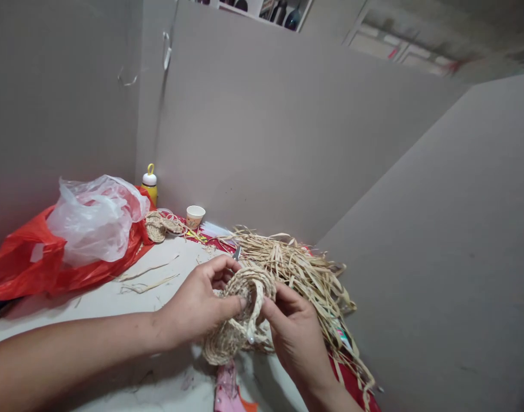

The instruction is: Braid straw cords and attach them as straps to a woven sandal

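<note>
My left hand [199,306] and my right hand [294,329] both grip a small woven straw piece [240,309], a coiled braid of pale fibre held just above the table. The left thumb and fingers pinch its upper loop from the left. Fingers of the right hand are curled against its right side. Behind the piece lies a loose heap of straw strips [296,269].
A red plastic bag [25,260] with a clear bag [94,217] on it lies at the left. A yellow bottle [150,183], a paper cup [195,217] and another woven piece [158,224] stand near the back wall. Grey partition walls close in behind and at the right.
</note>
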A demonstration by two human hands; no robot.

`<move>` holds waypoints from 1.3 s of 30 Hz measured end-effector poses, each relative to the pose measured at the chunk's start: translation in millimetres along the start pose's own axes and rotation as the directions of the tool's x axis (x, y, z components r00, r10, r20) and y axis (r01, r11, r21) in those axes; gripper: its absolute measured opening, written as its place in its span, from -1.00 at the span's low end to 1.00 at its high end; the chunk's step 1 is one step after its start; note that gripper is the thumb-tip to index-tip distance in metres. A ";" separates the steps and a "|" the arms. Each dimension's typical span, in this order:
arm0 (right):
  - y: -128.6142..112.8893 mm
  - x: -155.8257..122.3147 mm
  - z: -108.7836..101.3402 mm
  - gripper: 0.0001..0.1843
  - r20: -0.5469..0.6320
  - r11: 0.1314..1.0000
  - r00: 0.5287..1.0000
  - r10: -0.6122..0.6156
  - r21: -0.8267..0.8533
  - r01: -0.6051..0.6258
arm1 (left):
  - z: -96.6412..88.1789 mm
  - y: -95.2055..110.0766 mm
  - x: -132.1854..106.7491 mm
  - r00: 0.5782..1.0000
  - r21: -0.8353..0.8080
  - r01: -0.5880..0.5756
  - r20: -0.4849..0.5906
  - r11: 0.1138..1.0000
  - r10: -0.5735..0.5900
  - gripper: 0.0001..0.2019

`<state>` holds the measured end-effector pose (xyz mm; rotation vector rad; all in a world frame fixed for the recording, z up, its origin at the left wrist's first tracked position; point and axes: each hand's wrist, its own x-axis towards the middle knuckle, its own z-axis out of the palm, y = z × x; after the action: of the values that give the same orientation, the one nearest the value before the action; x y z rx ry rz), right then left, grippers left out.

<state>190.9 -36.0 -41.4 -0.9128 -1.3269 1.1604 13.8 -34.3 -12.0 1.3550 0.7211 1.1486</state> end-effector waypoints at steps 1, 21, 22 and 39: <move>0.7 0.6 0.7 -0.80 -0.003 1.000 1.000 0.015 0.003 -0.015 | -0.3 -0.7 0.6 1.000 -0.001 0.021 0.014 1.000 -0.021 -0.77; 14.1 2.3 1.4 -0.83 -0.082 0.982 0.993 0.089 0.174 -0.074 | -11.8 -0.2 14.9 0.885 0.016 0.419 0.218 0.908 -0.412 -0.86; 15.1 1.9 1.2 -0.84 -0.079 0.984 0.993 0.089 0.165 -0.075 | -11.9 -1.5 15.0 0.877 0.021 0.427 0.233 0.904 -0.420 -0.85; 13.2 6.2 -3.3 -0.83 0.082 0.959 0.974 0.210 0.178 -0.221 | -15.1 6.0 14.7 0.916 0.125 0.357 0.148 0.926 -0.373 -0.87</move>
<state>192.1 -26.6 -53.0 -0.9063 -1.1656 1.4665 3.5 -16.2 -5.2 1.3100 0.8702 0.7000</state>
